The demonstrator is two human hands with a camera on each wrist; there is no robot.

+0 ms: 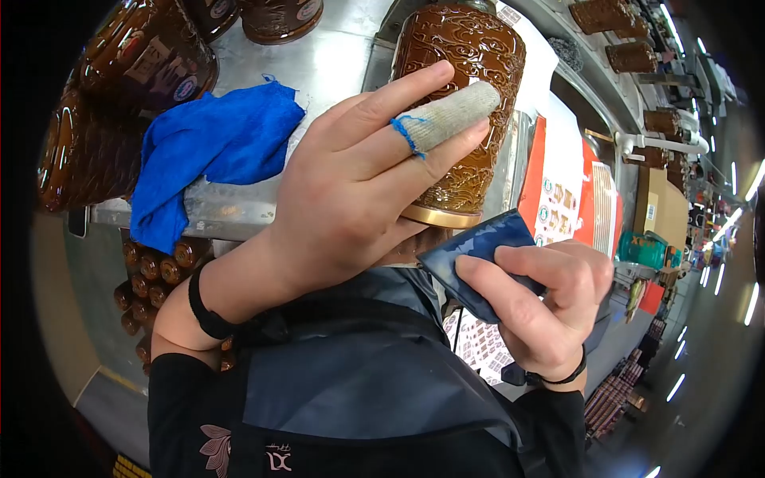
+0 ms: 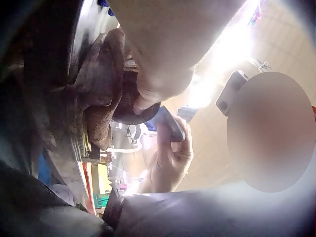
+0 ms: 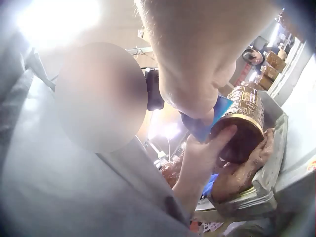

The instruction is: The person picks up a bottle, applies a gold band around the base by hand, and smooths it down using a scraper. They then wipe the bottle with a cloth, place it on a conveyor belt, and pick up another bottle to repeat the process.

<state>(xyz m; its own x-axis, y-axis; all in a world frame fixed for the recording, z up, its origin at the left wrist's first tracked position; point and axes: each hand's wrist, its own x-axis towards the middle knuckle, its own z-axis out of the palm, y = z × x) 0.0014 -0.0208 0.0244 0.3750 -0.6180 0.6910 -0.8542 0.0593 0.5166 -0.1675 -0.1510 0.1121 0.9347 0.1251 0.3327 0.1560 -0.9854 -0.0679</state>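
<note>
My left hand (image 1: 343, 183) holds a shiny brown jar (image 1: 478, 48) with raised swirling patterns and a gold band at its near end. Its fingers lie along the jar's side, one wearing a knitted finger sleeve (image 1: 454, 119). In the right wrist view the thumb presses against the dark round end of the jar (image 3: 242, 143). Between thumb and fingers, my right hand (image 1: 554, 299) pinches a flat dark blue piece (image 1: 470, 247) with pale patches on its face. That piece is close to the gold-banded end, and its exact kind I cannot tell.
A blue cloth (image 1: 223, 131) hangs over the metal bench's edge (image 1: 231, 215). Large brown jars (image 1: 151, 56) stand at the left, several small brown bottles (image 1: 151, 271) below. Right of the held jar are red-and-white printed sheets (image 1: 558, 199) and a white pipe (image 1: 661, 143).
</note>
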